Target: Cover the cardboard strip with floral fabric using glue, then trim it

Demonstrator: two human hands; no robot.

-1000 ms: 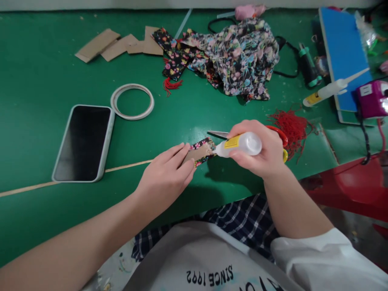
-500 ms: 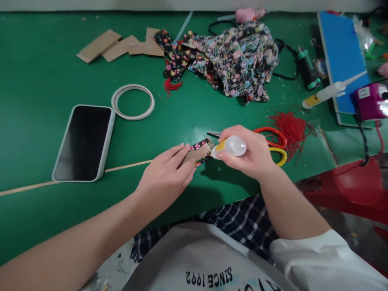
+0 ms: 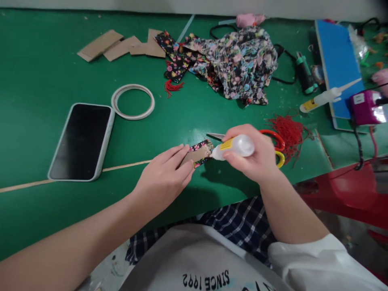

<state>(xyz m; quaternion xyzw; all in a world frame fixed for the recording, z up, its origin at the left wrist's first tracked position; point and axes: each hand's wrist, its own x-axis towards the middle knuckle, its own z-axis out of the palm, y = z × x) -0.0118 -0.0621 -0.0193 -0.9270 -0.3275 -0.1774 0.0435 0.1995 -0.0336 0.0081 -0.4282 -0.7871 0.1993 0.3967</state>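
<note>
- Cardboard strip (image 3: 198,154) backed with floral fabric lies flat on the green table (image 3: 45,72), near its front edge and between the two hands. It looks light and thin, stiff enough to keep its shape but easy to bend or to push across the smooth tabletop.
- Left hand (image 3: 162,178) rests palm down, its fingers (image 3: 178,155) straight and close together, pressing on the strip's left end. That flat pressure suits a piece this light; the fabric edge showing along the strip's border is soft and would likely shift if pinched alone.
- Right hand (image 3: 257,155) is curled around a small glue bottle (image 3: 235,146) of clear plastic with a yellow label, thumb under and fingers over the body. The nozzle points left, at or just touching the strip's right end.
- Judging by its look, the bottle is light and squeezable, so a grip on the middle of its body gives the most control; wet glue would make the cardboard tacky there.
- Red-and-yellow scissors (image 3: 274,147) lie just behind the right hand, partly hidden, with a tangle of red thread (image 3: 291,131) beside them.
- Farther off: a phone (image 3: 80,141) face up, a roll of tape (image 3: 132,101), cardboard pieces (image 3: 118,46), a heap of floral fabric (image 3: 242,58) and a second glue bottle (image 3: 325,97).
</note>
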